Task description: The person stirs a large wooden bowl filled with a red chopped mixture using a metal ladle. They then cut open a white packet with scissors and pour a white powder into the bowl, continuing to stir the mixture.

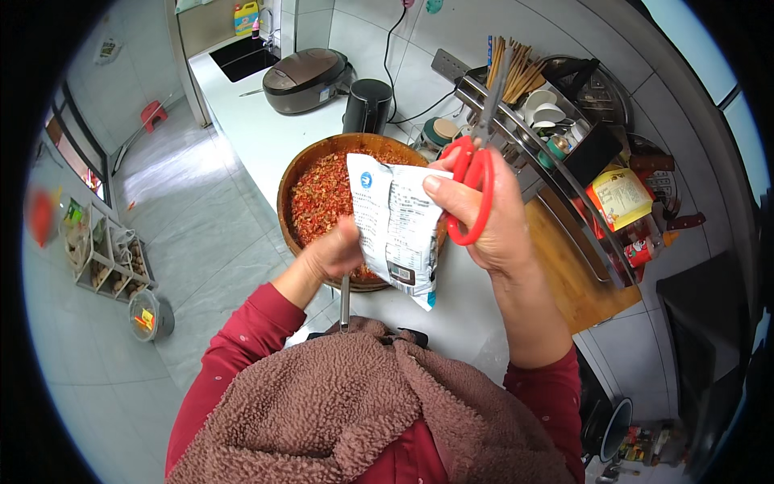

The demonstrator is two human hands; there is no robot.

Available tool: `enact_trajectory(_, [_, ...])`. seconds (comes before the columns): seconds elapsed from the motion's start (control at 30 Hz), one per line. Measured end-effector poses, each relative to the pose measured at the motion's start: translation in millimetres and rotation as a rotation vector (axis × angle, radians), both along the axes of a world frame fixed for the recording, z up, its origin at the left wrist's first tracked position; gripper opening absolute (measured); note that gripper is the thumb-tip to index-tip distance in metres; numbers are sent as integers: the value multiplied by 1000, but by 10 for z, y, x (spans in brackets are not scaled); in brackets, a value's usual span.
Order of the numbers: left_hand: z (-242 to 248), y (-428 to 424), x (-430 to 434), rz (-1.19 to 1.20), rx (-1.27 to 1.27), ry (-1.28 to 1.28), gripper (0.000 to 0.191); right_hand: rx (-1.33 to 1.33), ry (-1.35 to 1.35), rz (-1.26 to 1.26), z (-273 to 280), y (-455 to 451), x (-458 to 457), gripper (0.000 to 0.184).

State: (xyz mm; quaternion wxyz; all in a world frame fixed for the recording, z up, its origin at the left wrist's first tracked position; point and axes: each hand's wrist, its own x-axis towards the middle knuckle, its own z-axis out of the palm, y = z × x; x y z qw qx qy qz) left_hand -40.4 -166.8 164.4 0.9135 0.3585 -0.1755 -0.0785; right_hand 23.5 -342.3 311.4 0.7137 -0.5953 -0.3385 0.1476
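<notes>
A white printed packet (393,224) is held up over a large round wooden tub (288,242). Chopped red chili mixture (320,193) fills the tub. My left hand (332,251) grips the packet's left side, its thumb upward. At the packet's upper right corner, my right hand (496,212) pinches the edge with its thumb while also holding red-handled scissors (484,199). The scissor blades point up and away from the packet. A metal utensil handle (345,302) sticks out over the tub's near rim, below my left hand.
Behind the tub stand a black kettle (367,106), a rice cooker (308,80) and a lidded glass jar (434,136). To the right, a metal rack (556,160) carries chopsticks, spoons and bottles beside a wooden cutting board (550,266). A sink (245,58) lies at the far left.
</notes>
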Motion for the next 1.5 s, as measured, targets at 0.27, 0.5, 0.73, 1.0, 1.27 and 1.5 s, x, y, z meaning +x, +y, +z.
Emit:
enact_trajectory(0.27, [-165, 111, -155, 168, 97, 147, 88, -362, -419, -280, -51, -250, 239, 48])
enact_trajectory(0.5, [6, 592, -208, 458, 559, 65, 68, -863, -907, -145, -81, -490, 186, 74])
enact_trajectory(0.73, [95, 599, -224, 437, 651, 17, 65, -905, -949, -84, -20, -233, 124, 74])
enact_trajectory(1.0, [44, 678, -210, 432, 627, 24, 66, -846, -1131, -114, 8, -168, 167, 69])
enact_trajectory(1.27, [-47, 731, -111, 391, 557, 39, 67, -842, -1071, -85, -90, -114, 245, 65])
enact_trajectory(1.5, [-78, 610, -21, 297, 612, 55, 59, -705, -1142, -146, -254, -12, 302, 64])
